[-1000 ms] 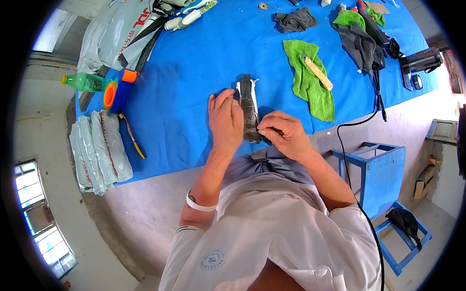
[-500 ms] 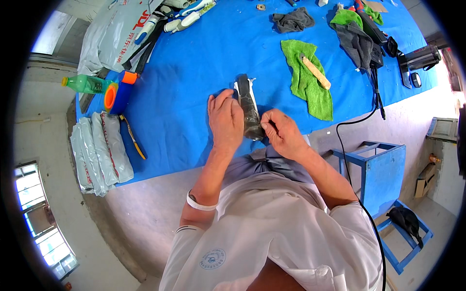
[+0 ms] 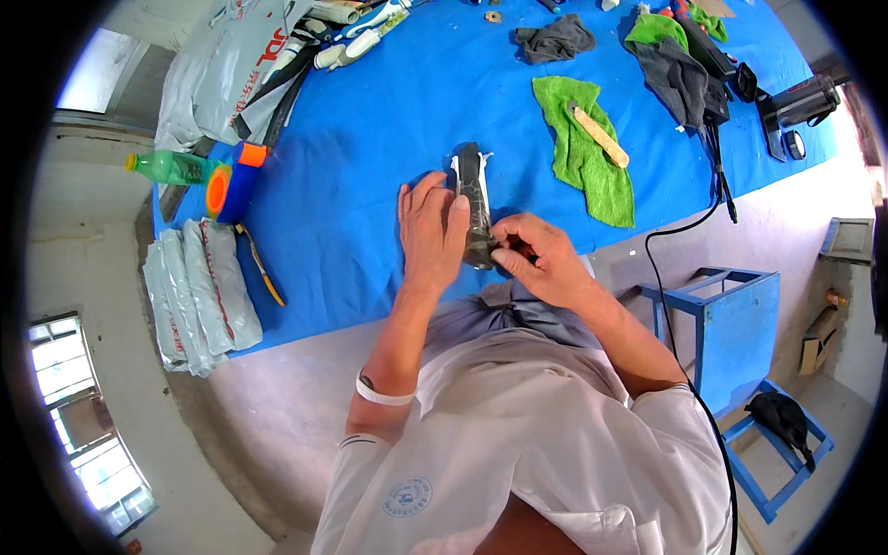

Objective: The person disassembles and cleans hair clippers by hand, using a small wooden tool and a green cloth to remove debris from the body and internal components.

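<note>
Bundle [image 3: 477,196], dark, lies on the blue tablecloth [image 3: 351,194]; from my distant post, I judge the left hand [image 3: 429,237] steadies it alongside, fingers loosely extended, gripping nothing. The right hand [image 3: 548,261] curls thumb and fingers at the bundle's near end, whether pinching I cannot tell. Rightward, a green cloth [image 3: 577,166] perhaps cushions a pale-handled tool [image 3: 601,138].

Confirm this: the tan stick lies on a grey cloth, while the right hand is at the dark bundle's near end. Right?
Not quite: the tan stick lies on the green cloth, as the head view shows. The right hand is indeed at the dark bundle's near end.
</note>
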Available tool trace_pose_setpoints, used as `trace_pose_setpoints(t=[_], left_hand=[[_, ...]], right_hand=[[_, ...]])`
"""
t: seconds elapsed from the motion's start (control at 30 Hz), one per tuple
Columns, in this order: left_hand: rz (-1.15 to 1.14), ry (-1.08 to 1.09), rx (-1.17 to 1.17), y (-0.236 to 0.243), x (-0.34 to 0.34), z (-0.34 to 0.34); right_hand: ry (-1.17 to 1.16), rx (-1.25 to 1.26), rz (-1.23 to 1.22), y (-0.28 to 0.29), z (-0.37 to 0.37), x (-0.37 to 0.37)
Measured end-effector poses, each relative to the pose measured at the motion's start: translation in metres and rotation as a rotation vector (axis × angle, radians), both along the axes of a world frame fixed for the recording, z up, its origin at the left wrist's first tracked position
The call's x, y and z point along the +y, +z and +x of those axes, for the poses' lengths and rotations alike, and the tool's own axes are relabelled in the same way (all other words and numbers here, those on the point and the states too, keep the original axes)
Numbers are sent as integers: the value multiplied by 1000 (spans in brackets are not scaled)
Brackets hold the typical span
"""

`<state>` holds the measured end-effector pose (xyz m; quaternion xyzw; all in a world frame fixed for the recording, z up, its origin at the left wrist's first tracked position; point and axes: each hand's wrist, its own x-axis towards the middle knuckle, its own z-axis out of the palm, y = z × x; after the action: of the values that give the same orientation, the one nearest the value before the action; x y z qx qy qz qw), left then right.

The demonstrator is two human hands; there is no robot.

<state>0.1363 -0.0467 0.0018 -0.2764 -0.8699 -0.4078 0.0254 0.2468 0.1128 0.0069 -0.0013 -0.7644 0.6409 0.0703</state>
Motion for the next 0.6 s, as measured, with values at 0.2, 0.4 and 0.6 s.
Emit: trace_pose_setpoints(t=[0.2,0.4,0.6], left_hand=[[-45,-9,56,-2,0,1],[-22,-20,18,1,1,1],[-36,-43,10,0,1,1]], right_hand=[[-106,192,123,-13,-4,-5],[-198,142,120,-9,-4,-10],[-216,41,67,-15,-4,-10]])
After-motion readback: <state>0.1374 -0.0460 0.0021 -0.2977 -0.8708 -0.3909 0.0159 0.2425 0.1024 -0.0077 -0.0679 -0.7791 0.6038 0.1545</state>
